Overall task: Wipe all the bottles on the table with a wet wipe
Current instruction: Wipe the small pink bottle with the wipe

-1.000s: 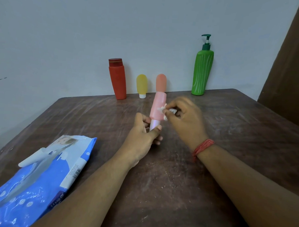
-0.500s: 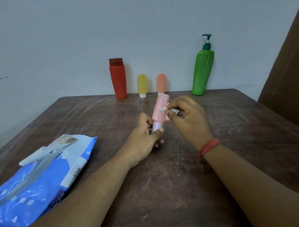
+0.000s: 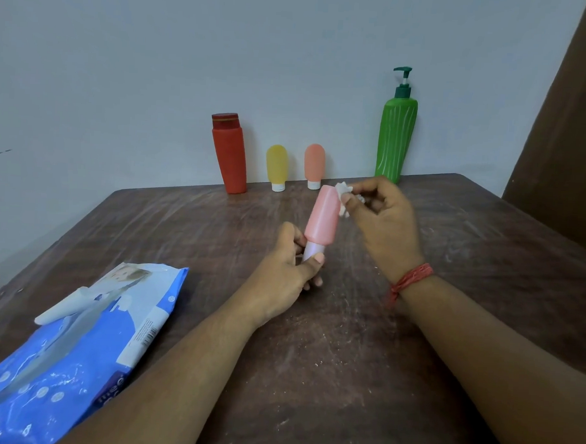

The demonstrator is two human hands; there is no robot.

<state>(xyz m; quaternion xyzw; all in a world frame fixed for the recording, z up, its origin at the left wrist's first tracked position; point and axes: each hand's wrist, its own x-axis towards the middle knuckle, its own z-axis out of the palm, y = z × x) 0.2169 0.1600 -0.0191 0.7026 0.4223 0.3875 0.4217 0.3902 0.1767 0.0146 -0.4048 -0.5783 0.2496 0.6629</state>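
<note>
Head: pink bottle [image 3: 322, 216] tilted, pale cap down.

Single head-worn view, looked forward and down from above wearer's forearms. Left hand [image 3: 282, 275] gripping pink bottle [image 3: 322, 216] sat centre frame, close. Table [image 3: 346, 358] filled lower half beneath grip; wall rose beyond it. No second view to overlap.

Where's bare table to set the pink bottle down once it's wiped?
Bare table lies right of the right hand, and between the red bottle and the wipes pack. The back edge is crowded by the yellow tube, orange tube and green pump bottle.
</note>
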